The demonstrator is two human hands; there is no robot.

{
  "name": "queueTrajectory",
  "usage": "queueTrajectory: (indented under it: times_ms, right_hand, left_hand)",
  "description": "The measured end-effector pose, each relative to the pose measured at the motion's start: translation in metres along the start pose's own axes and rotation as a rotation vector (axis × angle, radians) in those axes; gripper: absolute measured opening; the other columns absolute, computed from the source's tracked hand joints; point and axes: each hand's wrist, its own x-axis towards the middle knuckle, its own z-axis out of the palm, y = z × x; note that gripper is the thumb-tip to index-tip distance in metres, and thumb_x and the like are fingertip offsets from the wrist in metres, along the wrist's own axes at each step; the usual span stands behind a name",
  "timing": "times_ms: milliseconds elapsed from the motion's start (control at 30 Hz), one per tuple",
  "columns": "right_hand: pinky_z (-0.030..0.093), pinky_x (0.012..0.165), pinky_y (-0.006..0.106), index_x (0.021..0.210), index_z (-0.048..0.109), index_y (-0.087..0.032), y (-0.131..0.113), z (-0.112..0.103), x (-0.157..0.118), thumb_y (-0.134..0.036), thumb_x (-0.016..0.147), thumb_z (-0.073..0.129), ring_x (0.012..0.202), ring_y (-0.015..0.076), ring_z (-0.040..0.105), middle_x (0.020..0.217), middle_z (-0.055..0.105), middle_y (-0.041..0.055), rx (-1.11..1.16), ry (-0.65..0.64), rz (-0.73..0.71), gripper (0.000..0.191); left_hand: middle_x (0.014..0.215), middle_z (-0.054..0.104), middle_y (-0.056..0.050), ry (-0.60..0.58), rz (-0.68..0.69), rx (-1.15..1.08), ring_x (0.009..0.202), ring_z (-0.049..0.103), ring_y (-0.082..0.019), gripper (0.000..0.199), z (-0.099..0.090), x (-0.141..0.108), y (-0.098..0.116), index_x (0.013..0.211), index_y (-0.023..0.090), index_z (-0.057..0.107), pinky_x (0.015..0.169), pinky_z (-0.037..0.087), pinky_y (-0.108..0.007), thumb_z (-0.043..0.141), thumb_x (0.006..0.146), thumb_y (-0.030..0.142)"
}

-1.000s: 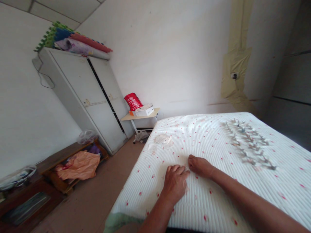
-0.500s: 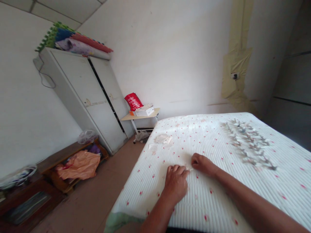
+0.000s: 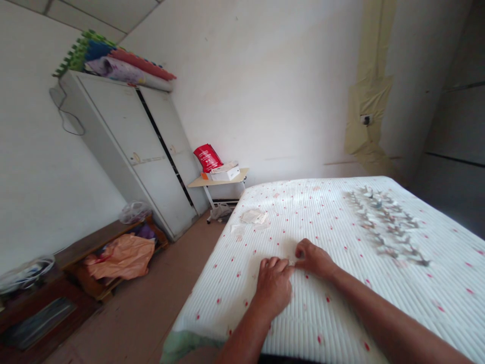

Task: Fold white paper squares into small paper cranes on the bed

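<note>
Left hand and right hand are held curled on white, red-dotted mattress. Small pale scrap is seen between fingertips, nearly hidden; whether it is pinched cannot be told. Paper pieces are laid beyond hands. Rows of small grey-white pieces are spread at right, too blurred to identify. Red bag and white box are placed on small table; bag's writing cannot be read.
</note>
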Motion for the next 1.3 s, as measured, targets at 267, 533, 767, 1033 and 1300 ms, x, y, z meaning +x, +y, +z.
queueTrajectory:
  times_ms: [267,533,767,1033,1300]
  right_hand:
    - [0.035,0.061,0.021,0.070,0.054,-0.017,0.001,0.001,0.004,-0.012,0.060,0.057,0.069,0.0111,0.051,0.083,0.052,0.0014,-0.046,-0.008,0.018,0.012]
    - [0.036,0.061,0.021,0.071,0.054,-0.017,0.007,0.001,0.006,-0.010,0.059,0.055,0.070,0.0120,0.050,0.080,0.054,0.0017,-0.021,0.016,-0.010,0.014]
    - [0.039,0.066,0.022,0.069,0.055,-0.016,0.022,-0.004,0.011,-0.008,0.060,0.052,0.071,0.0134,0.052,0.075,0.057,0.0023,0.087,0.010,-0.014,0.013]
    - [0.037,0.063,0.022,0.072,0.057,-0.017,0.007,-0.002,0.003,-0.019,0.060,0.061,0.070,0.0129,0.052,0.081,0.056,0.0019,0.041,-0.013,-0.007,0.013]
    - [0.034,0.058,0.020,0.071,0.057,-0.018,-0.002,0.001,0.008,-0.021,0.059,0.064,0.066,0.0106,0.050,0.081,0.054,-0.0001,-0.094,-0.039,0.087,0.014]
  left_hand:
    - [0.104,0.058,-0.003,0.006,-0.002,-0.013,0.097,0.044,-0.020,0.031,0.000,0.000,0.000,0.103,0.025,0.058,0.085,0.032,-0.037,0.043,0.078,0.014]
    - [0.108,0.058,-0.002,0.006,-0.001,-0.013,0.098,0.044,-0.020,0.033,0.001,-0.001,-0.002,0.105,0.027,0.057,0.085,0.032,-0.038,0.044,0.078,0.015]
    - [0.105,0.058,-0.001,0.010,-0.002,-0.017,0.097,0.044,-0.019,0.032,0.001,-0.001,-0.002,0.105,0.027,0.057,0.085,0.032,-0.037,0.045,0.078,0.015]
    - [0.107,0.058,-0.001,0.013,0.007,-0.042,0.097,0.044,-0.019,0.031,0.000,-0.001,-0.001,0.103,0.026,0.058,0.084,0.033,-0.036,0.044,0.077,0.013]
    - [0.108,0.060,-0.001,0.058,0.027,-0.124,0.098,0.046,-0.019,0.031,0.003,-0.001,-0.006,0.098,0.024,0.060,0.086,0.034,-0.037,0.044,0.075,0.010]
